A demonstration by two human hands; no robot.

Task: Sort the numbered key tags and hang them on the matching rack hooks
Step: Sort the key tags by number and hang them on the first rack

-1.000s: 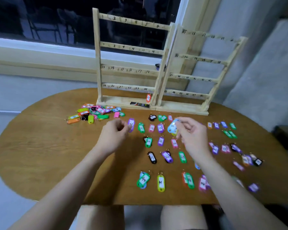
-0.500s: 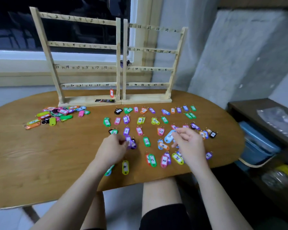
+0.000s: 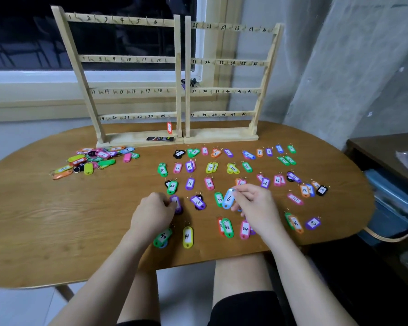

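Two wooden racks stand at the table's back: the left rack [image 3: 118,60] numbered 1 to 24, the right rack [image 3: 229,62] numbered 25 to 48. One red tag [image 3: 169,127] hangs low on the left rack. Several coloured numbered tags lie in rows on the table. My right hand [image 3: 257,209] pinches the ring end of a light blue tag marked 6 [image 3: 228,198] above the table. My left hand [image 3: 153,214] lies curled on the table, its fingertips on a purple tag [image 3: 176,203].
A loose heap of tags [image 3: 94,160] lies at the left beside the rack's base. A small black pack [image 3: 160,138] rests on that base. The oval wooden table [image 3: 45,220] ends near my knees. A dark shelf with blue bins [image 3: 391,198] stands to the right.
My view has swung right and down, so the racks shifted left in frame. My right hand still holds the blue tag; my left hand has come down onto the purple tag.
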